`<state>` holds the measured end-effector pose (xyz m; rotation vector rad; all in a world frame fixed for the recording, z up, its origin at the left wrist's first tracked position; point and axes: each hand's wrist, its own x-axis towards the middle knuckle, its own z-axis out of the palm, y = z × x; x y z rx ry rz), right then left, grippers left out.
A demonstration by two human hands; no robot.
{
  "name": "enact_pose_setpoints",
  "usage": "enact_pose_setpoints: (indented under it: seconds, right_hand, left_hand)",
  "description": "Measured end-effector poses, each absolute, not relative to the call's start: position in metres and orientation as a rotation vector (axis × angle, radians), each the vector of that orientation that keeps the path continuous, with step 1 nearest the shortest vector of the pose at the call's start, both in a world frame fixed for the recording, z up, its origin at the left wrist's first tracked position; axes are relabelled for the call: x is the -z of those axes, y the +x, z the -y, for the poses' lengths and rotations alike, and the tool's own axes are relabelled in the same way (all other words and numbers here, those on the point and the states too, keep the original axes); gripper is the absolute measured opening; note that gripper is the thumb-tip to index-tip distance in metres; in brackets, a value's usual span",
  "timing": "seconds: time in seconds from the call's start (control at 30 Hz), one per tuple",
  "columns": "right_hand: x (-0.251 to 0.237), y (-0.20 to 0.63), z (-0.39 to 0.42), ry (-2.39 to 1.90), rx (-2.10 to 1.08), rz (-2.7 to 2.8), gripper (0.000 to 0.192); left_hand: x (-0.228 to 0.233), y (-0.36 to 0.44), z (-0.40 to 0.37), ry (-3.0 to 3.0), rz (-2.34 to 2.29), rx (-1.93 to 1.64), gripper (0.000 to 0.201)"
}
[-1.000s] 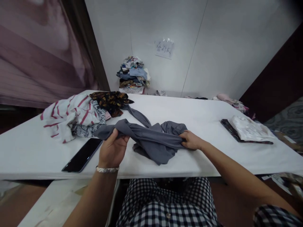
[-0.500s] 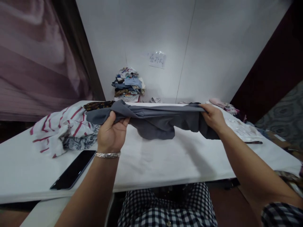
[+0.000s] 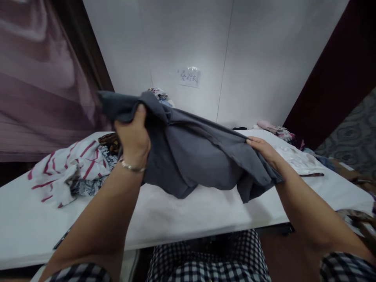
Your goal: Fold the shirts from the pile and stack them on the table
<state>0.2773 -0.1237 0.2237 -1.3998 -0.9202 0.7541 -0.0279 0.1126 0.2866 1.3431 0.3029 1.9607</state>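
A dark grey garment (image 3: 199,156), perhaps a shirt, is stretched between my two hands above the white table. My left hand (image 3: 133,135) grips its raised left end, thumb on top and fingers hidden behind the cloth. The far left tip of the fabric is blurred. On the other side my right hand (image 3: 261,149) pinches the upper edge, lower than the left. Loose folds hang down from that edge, and the right end drapes by my right wrist.
White-and-red striped cloth (image 3: 67,168) lies in a heap on the table (image 3: 182,231) at left, beside dark patterned cloth (image 3: 109,143). White clothing (image 3: 299,160) and pink clothing (image 3: 270,127) lie at right. A clothes stack (image 3: 161,96) stands behind. My left forearm mostly covers a phone.
My left hand has risen with its end of the grey garment, so the cloth now slants down to the right. More of the fabric hangs open, hiding most of the clothes stack.
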Motion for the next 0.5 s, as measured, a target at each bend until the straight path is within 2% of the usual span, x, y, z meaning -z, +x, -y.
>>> enact_pose_setpoints:
  seconds: [0.13,0.27,0.43,0.5]
  right_hand:
    - [-0.181,0.313,0.100,-1.580,-0.809,0.859,0.032]
    - [-0.127,0.336,0.106,-1.935,-0.523,0.767,0.030]
    - [-0.080,0.328,0.148,-2.020,-0.318,1.079,0.044]
    - [-0.063,0.320,0.164,-2.071,-0.234,1.227,0.054]
  left_hand:
    - [-0.252,0.016,-0.160,1.420,-0.577,-1.511,0.027]
    - [-0.189,0.014,-0.162,1.452,-0.879,-1.120,0.044]
    - [-0.128,-0.038,-0.107,1.687,-0.908,-0.939,0.031]
    - [-0.110,-0.060,-0.077,2.008,-0.885,-0.842,0.032]
